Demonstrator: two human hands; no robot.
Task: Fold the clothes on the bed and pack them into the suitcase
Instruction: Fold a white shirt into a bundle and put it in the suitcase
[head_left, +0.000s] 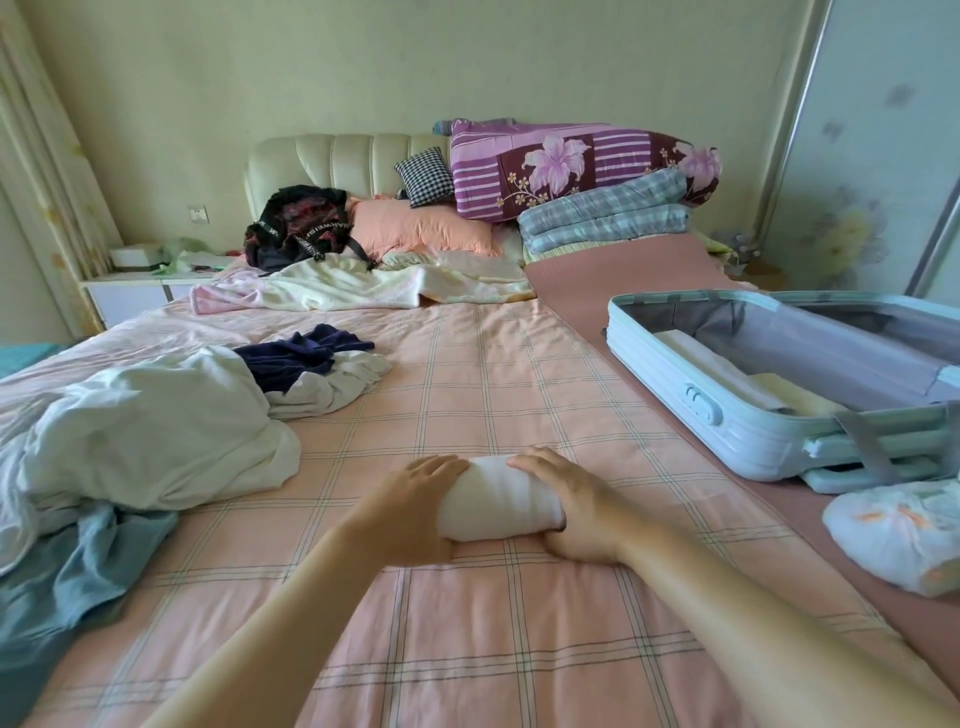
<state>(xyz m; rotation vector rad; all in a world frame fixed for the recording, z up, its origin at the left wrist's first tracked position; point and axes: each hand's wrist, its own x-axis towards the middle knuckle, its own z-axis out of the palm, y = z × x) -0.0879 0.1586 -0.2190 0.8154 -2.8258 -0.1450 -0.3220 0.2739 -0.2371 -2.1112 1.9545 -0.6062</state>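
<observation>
Rolled white garment (498, 501) on pink checked bed (493, 374), left hand (410, 512) and right hand (571, 512) gripping its two ends, fingers (441, 466) curled round it, open pale-blue suitcase (670, 387) at right, unfolded clothes heap (156, 426) at left

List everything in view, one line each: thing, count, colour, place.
Rolled white cloth garment: one, white, centre of the bed.
Heap of unfolded clothes: one, white, navy and blue, bed's left side.
Open hard-shell suitcase: one, light blue, bed's right side.
Stuffed plastic bag: one, white with orange, near the suitcase.
Black fabric backpack: one, black, against the headboard.
Folded quilts: two, purple floral and blue plaid, by the headboard.
Left hand: one, grips the roll's left end.
Right hand: one, grips its right end.
</observation>
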